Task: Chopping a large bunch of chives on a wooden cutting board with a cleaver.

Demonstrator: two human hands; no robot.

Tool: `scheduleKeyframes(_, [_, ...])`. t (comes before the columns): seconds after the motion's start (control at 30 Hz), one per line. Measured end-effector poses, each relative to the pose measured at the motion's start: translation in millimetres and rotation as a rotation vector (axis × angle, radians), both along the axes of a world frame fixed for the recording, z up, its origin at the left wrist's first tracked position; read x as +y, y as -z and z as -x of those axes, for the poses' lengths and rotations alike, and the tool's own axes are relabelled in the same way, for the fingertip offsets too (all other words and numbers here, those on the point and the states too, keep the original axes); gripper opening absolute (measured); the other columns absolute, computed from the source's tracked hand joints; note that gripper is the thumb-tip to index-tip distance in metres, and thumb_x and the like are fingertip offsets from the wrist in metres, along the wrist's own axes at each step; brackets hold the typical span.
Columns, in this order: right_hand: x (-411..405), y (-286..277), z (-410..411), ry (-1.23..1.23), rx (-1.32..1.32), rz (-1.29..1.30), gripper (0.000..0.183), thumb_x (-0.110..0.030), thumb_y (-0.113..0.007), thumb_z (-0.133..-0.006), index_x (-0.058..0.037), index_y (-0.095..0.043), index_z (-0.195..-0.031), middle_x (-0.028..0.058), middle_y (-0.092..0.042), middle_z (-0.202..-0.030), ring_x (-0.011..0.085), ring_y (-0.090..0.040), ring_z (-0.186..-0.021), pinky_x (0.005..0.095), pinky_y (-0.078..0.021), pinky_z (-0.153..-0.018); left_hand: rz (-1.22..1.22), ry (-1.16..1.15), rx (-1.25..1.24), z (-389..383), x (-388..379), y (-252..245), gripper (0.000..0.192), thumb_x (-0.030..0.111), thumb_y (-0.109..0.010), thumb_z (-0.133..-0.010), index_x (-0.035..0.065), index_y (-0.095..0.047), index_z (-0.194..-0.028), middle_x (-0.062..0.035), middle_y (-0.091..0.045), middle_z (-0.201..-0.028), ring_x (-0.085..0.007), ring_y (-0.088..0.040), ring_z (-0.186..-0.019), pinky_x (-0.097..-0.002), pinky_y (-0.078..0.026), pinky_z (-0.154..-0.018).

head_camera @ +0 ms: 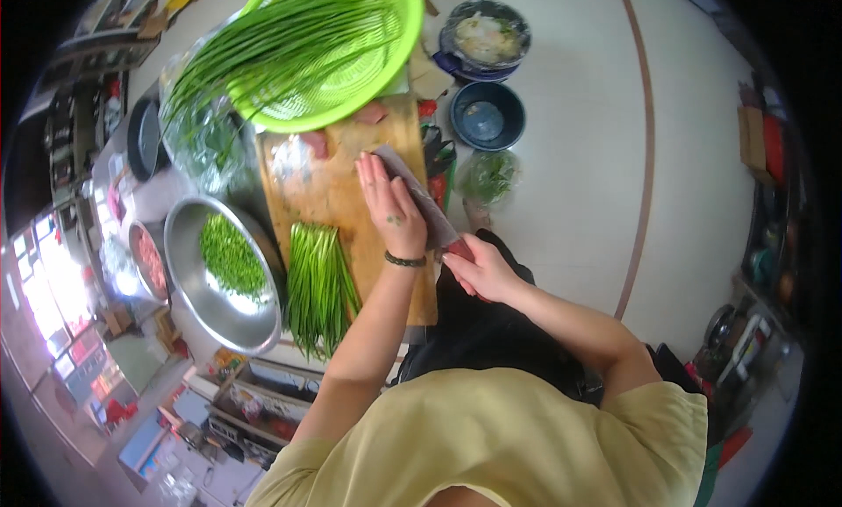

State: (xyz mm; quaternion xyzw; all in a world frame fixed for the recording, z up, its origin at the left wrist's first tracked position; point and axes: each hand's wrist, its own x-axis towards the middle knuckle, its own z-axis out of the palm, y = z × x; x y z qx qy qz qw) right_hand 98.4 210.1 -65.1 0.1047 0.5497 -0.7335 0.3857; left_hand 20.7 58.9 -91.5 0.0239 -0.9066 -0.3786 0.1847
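Note:
My right hand (483,267) grips the red handle of a cleaver (421,198), whose wide blade lies tilted over the right side of a wooden cutting board (329,191). Against the blade rests my left hand (393,207), fingers extended, with green bits on its back; a dark braided band circles the wrist. A bundle of green garlic chives (319,283) lies on the board's near left part, its leaves hanging past the edge. Chopped greens (230,254) fill part of a steel bowl (187,290) left of the board. Small pink pieces (317,144) lie near the board's far end.
A bright green plastic colander (411,33) with long chives (283,40) overlaps the board's far end. Farther left stands a bowl of pink minced meat (150,260). Right of the board, lower down, are a blue basin (488,115) and a container of whitish food (487,38).

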Motion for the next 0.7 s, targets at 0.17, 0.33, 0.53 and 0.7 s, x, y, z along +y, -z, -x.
scheduleKeyframes(0.17, [62.9, -29.4, 48.7, 0.344, 0.089, -0.095, 0.020, -0.018, -0.053, -0.095, -0.0012, -0.050, -0.105, 0.0005, -0.051, -0.062, 0.0074, -0.046, -0.042, 0.0237, -0.0366, -0.039, -0.195, 0.313, 0.143, 93.3, 102.0, -20.2, 0.035, -0.003, -0.046, -0.090, -0.0041, -0.053, -0.124, -0.0206, -0.050, -0.134, -0.0351, -0.043, -0.129, -0.0392, -0.032, -0.108])
scheduleKeyframes(0.33, [110.8, 19.8, 147.1, 0.613, 0.108, -0.055, 0.020, -0.023, -0.053, -0.094, -0.0029, -0.049, -0.094, 0.0024, -0.052, -0.062, 0.0102, -0.048, -0.041, 0.0256, -0.0388, -0.039, -0.214, 0.433, 0.004, 225.0, 186.1, 46.7, 0.032, 0.010, -0.044, -0.092, -0.0048, -0.058, -0.118, -0.0220, -0.051, -0.131, -0.0384, -0.044, -0.126, -0.0404, -0.034, -0.107])
scheduleKeyframes(0.53, [146.7, 40.9, 150.2, 0.765, -0.065, -0.098, 0.030, -0.030, -0.055, -0.091, -0.0016, -0.050, -0.098, 0.0028, -0.049, -0.059, 0.0119, -0.043, -0.036, 0.0264, -0.0290, -0.029, 0.808, 0.224, -0.170, 356.8, 159.0, 144.5, 0.031, 0.030, -0.048, -0.091, 0.0168, -0.065, -0.112, -0.0130, -0.039, -0.139, -0.0410, -0.022, -0.133, -0.0643, -0.026, -0.101])
scheduleKeyframes(0.7, [175.6, 58.0, 82.9, 0.836, -0.156, -0.302, 0.021, -0.026, -0.053, -0.093, -0.0056, -0.051, -0.093, 0.0010, -0.047, -0.058, 0.0109, -0.043, -0.036, 0.0258, -0.0313, -0.031, 0.783, 0.194, -0.132, 391.8, 156.0, 119.1, 0.042, 0.033, -0.036, -0.095, 0.0049, -0.058, -0.118, -0.0240, -0.053, -0.125, -0.0425, -0.036, -0.124, -0.0574, -0.028, -0.103])
